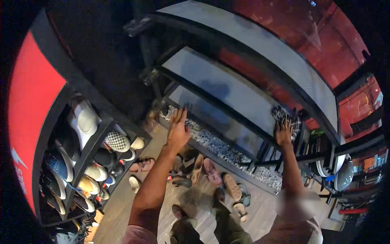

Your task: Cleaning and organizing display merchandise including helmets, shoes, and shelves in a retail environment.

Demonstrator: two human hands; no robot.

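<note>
My left hand [178, 131] has its fingers stretched out by the left end of the lowest grey shelf board [195, 103]; whether the fingertips touch it I cannot tell. Farther right, my right hand [283, 133] presses a bunched black-and-white cloth [280, 114] at the right end of the shelf rack, its fingers bent over the fabric. The rack has several grey boards, such as the middle board [215, 77], in a black frame [219, 103]. Part of the cloth is hidden beneath my right hand.
A strip of pale gravel [215, 140] runs under the rack. Several sandals [231, 187] lie on the wooden floor [134, 203] around my feet. A black shoe rack [106, 126] with a red side panel [36, 93] stands at left. At right hangs a grey helmet-like object [344, 175].
</note>
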